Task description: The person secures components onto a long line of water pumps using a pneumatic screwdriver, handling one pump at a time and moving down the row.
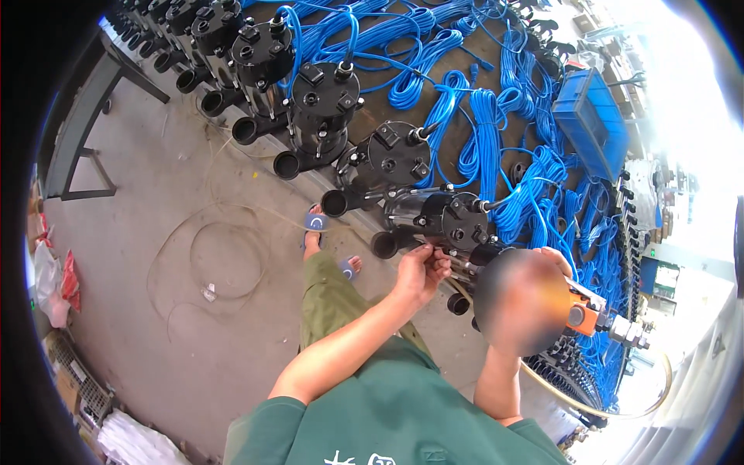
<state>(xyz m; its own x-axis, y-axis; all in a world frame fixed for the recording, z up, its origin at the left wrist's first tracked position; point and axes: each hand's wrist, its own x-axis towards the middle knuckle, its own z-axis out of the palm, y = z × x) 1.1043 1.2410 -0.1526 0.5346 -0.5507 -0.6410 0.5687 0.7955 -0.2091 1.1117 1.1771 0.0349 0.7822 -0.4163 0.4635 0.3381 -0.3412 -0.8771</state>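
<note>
A black and shiny metal submersible pump (446, 217) lies tilted in front of me at the near end of a row. My left hand (423, 274) is closed at its near side, thumb and fingers pinched together against the lower part. What they pinch, if anything, is too small to make out. To the right, my right hand (556, 260) is wrapped round an orange air tool (583, 316). A round blur hides most of that hand and the tool's front end. Metal fittings (629, 332) join the tool to a yellowish air hose (663, 387).
More black pumps (325, 105) line the bench edge toward the far left. Coiled blue cables (487, 128) cover the bench behind them, with a blue crate (590, 124) at the right. A dark metal frame (85, 116) stands left; thin tubing (209, 298) loops on the floor.
</note>
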